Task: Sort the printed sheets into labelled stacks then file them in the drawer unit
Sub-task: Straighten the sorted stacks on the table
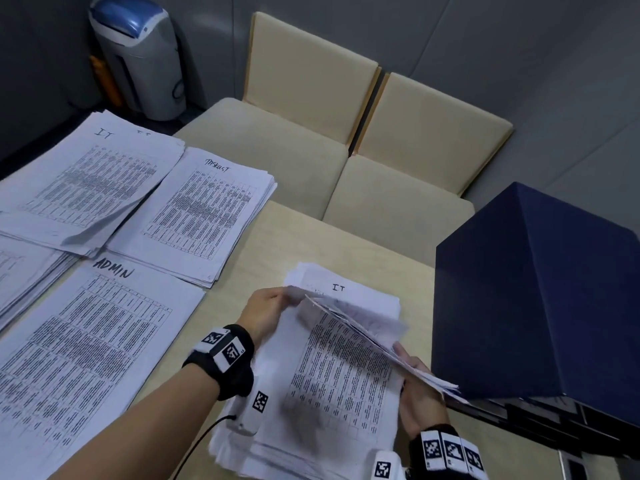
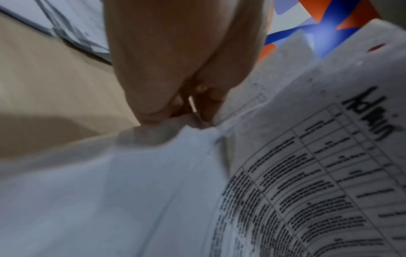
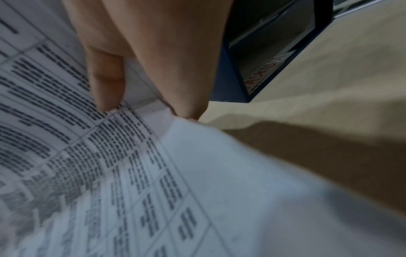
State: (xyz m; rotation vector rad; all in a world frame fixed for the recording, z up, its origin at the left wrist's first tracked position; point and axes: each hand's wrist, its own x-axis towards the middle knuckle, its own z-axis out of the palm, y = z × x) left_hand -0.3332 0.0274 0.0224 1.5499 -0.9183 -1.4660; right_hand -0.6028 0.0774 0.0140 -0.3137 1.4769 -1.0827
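A lifted bundle of printed sheets (image 1: 360, 327) hangs tilted between both hands over a loose pile (image 1: 332, 386) whose top sheet reads "IT". My left hand (image 1: 285, 294) pinches the bundle's far left corner. My right hand (image 1: 407, 362) grips its near right edge, thumb on the print (image 3: 107, 83). In the left wrist view the held sheet (image 2: 318, 165) reads "Admin", pinched by my left hand (image 2: 175, 113). Labelled stacks lie to the left: IT (image 1: 86, 174), TASKLIST (image 1: 204, 209), ADMIN (image 1: 86, 341). The dark blue drawer unit (image 1: 540, 289) stands right of the pile.
Another paper stack (image 1: 20, 275) lies at the far left edge. Two cream chairs (image 1: 284, 143) (image 1: 415, 161) stand behind the beige table (image 1: 311, 237). A grey and blue bin (image 1: 138, 57) sits in the back corner. An open drawer slot (image 3: 263, 52) shows a red-lettered label.
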